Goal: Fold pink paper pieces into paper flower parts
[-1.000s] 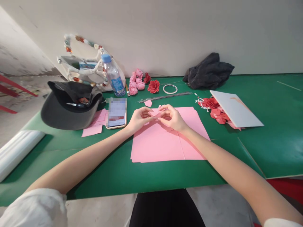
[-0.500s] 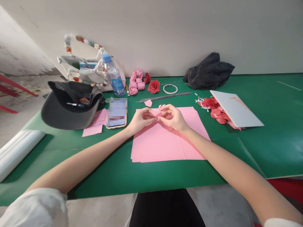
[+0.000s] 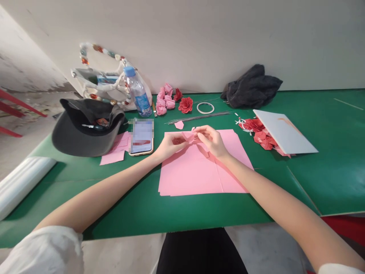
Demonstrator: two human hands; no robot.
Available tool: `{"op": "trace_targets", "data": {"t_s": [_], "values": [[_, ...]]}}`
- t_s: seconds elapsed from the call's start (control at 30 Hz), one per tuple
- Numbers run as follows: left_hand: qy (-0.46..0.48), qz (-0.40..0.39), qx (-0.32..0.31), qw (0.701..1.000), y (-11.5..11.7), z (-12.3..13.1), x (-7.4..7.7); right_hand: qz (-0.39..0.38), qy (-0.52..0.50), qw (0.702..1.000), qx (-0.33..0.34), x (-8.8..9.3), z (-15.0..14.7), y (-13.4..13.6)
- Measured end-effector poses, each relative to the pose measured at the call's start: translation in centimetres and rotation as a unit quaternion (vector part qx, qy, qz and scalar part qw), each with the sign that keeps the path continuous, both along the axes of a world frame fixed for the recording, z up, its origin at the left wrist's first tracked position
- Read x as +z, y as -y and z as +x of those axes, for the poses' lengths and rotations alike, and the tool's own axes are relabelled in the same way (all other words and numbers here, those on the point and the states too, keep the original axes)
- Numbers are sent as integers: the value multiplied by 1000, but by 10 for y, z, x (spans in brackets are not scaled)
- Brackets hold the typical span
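My left hand and my right hand meet above a stack of pink paper sheets. Between their fingertips they pinch a small piece of pink paper, partly hidden by my fingers. Its exact shape cannot be made out. A small loose pink paper cut-out lies just beyond the hands on the green table mat. To the left of my left hand rests a phone with a blurred screen.
Beyond the hands lie pink and red paper flowers, a bundle of thin wires, and a white tape ring. A black cap, water bottle, beaded bag, dark cloth, and white board surround them.
My hands have shifted slightly, with the right fingers reaching further left over the small pink paper. The paper stack and surrounding objects stay in place; the view has moved slightly.
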State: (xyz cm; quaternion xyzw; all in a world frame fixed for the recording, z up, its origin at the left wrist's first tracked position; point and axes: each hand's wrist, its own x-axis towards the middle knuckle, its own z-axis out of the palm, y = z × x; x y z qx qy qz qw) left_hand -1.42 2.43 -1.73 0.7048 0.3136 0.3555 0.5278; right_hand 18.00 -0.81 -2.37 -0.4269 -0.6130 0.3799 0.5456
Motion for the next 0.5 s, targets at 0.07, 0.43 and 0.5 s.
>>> {"op": "trace_targets", "data": {"t_s": [0.07,0.43,0.5], "values": [[-15,28,-22,999,-1,0,-1,7,23,1000,14,3,-1,1],[-96,90,-30,991,0,-1,2,21,47,999,-5,-1,-2,1],[-104,101,-42,989,0,0,2,40,49,998,0,0,-2,2]]}}
